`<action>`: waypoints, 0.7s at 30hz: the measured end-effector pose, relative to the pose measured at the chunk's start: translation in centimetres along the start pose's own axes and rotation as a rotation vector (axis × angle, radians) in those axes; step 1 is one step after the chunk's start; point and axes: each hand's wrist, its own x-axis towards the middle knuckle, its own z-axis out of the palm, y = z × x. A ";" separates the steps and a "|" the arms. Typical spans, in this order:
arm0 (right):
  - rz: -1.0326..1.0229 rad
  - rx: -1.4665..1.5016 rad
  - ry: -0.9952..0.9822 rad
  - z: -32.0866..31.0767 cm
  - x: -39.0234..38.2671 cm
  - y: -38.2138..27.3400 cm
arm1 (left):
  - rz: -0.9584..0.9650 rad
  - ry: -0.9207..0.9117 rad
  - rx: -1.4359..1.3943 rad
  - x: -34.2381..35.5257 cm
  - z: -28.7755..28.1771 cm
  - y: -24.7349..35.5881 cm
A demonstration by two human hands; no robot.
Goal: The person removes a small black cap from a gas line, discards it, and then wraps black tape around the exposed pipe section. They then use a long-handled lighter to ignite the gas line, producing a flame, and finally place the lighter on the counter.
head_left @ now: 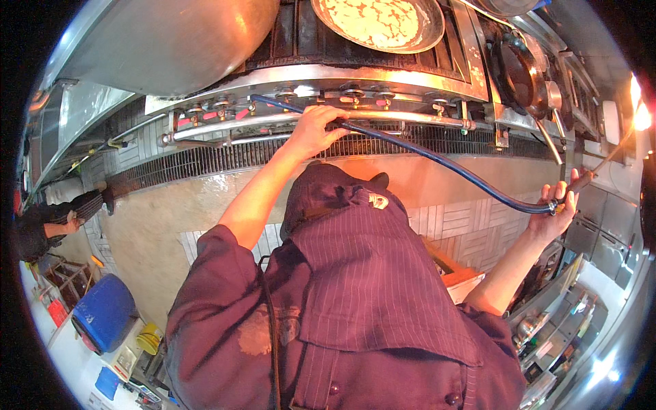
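Note:
A dark blue rubber hose (437, 158) runs from the stove's front pipe toward the right. My left hand (318, 130) is closed round it just in front of the gas valves. Out to the right, my right hand (557, 212) grips the handle of a gas torch wand (601, 166), where a metal clamp joins the hose. The wand's thin rod points up and away to the right, with a bright flame (641, 117) at its tip. Small valves with red levers (221, 115) line the pipe left of my left hand.
A wide pan (437, 26) of pale food sits on the stove grate. A large metal wok or lid (171, 48) stands at left. Dark pans (523, 75) hang or lean at right, handles jutting out. Another person (51, 225) stands far left, beyond a floor drain grate (239, 156).

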 end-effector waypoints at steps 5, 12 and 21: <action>-0.007 -0.002 -0.037 -0.3 -0.4 -0.1 | -0.092 0.007 -0.103 -0.3 -0.7 0.9; -0.021 0.030 -0.035 -0.6 -0.5 0.1 | 0.026 -0.016 -0.018 -0.1 -0.9 0.3; 0.006 0.025 -0.040 -0.7 -0.6 -0.3 | 0.111 0.088 0.012 -0.9 -0.7 1.4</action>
